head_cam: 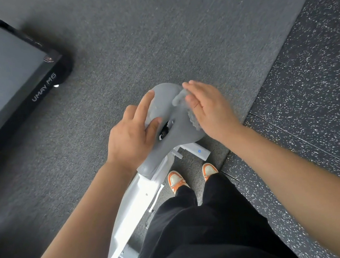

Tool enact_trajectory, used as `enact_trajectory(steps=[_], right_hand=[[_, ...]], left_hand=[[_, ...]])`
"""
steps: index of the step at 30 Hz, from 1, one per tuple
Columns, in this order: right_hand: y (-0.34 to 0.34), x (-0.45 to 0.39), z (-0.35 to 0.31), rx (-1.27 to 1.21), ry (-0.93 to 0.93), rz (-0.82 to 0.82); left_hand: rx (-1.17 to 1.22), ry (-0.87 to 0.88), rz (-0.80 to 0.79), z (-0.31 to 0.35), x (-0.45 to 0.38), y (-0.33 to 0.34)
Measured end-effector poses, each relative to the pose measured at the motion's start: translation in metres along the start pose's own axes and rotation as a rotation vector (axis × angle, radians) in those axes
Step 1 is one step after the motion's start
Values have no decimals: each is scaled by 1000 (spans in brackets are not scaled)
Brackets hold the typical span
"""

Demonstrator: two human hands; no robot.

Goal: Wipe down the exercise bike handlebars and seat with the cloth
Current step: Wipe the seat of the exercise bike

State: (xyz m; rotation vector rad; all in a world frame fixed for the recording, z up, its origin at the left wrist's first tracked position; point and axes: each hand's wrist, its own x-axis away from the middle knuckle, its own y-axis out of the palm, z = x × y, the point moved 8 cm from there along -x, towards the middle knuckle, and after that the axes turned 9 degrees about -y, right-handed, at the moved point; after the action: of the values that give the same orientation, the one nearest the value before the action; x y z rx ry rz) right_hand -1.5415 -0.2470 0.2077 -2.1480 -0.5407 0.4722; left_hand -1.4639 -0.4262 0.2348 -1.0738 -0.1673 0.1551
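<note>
The grey, nubby-textured cloth [186, 109] lies bunched on the right side of the grey padded bike seat [171, 115], pinned there under your right hand [207, 111]. That hand is spread nearly flat, fingers together and pointing toward the wide rear end of the seat, palm pressing down on the cloth rather than closing around it; tufts of the cloth show past your thumb and along the inner edge of your palm. The picture is slightly blurred around this hand, so you cannot tell how much cloth sits beneath it.

Your left hand [135, 133] rests on the opposite, left side of the seat. It is open and holds nothing: the index finger stretches along the seat's left edge toward the rear, and the thumb lies on top, just beside the dark centre cut-out [165, 130]. The two hands are apart, with the seat's middle ridge between them.

The seat's narrow nose points back toward you, above the white bike frame [139, 200]. Your legs in black trousers [200, 233] and orange-and-white sneakers [177, 180] stand on the grey carpeted floor [131, 36], just to the right of the frame. A black treadmill deck [1, 71] lies well off to the left.
</note>
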Motion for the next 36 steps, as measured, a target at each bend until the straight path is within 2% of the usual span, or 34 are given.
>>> enact_trajectory(steps=[3, 6, 9, 13, 17, 19, 22, 24, 27, 32, 34, 36], right_hand=[[39, 5, 9, 209, 47, -183], [49, 11, 6, 300, 80, -174], [55, 23, -11, 360, -7, -169], [77, 61, -42, 387, -189, -250], [72, 53, -31, 384, -308, -293], [60, 25, -13, 361, -198, -261], [41, -21, 20, 255, 131, -164], [42, -42, 25, 185, 217, -146], [57, -51, -1, 219, 117, -161], [87, -28, -44, 309, -137, -329], [75, -43, -30, 391, -138, -285], [58, -70, -1, 438, -9, -203]], left_hand=[[0, -8, 3, -3, 2, -2], [2, -30, 12, -8, 2, -4], [5, -35, 23, -10, 2, -4], [8, -40, 31, -12, 1, -3], [11, -51, 37, -15, 1, -4], [8, -60, 37, -18, 1, -5], [-7, -77, 38, -22, 2, -7], [-20, -85, 35, -23, 2, -8], [-20, -80, 39, -23, 4, -8], [-13, -68, 51, -20, 4, -7], [-7, -66, 58, -21, 4, -9], [-5, -84, 58, -25, 5, -11]])
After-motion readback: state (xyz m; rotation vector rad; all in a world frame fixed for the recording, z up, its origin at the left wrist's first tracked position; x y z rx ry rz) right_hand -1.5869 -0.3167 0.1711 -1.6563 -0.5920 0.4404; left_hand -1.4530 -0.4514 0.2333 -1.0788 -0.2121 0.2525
